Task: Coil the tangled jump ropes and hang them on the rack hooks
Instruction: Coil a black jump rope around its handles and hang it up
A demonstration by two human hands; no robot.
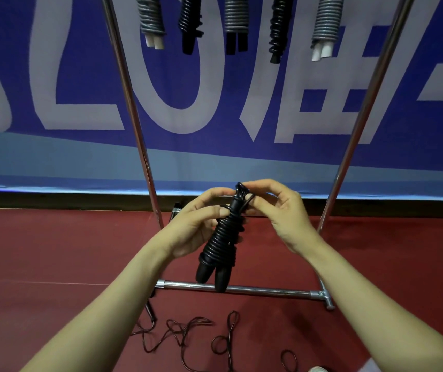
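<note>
Blue banner (91, 49) with large pale letters (48, 76) spans back wall, lighter blue band (54, 162) along bottom. Dark strip (54, 201) at wall base. Dark red floor (40, 251), thin white line (67, 283) crossing left.

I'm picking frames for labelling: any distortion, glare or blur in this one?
Head view: the wide lens splays the rack poles and bows the banner edge; glare streaks the base bar; the held rope is sharp, the hung ropes slightly soft.

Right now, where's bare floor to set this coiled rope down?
Bare red floor lies left of the rack's left post, and more right of the right post. Crowded in front of the base bar: tangled loose rope sprawls there.
</note>
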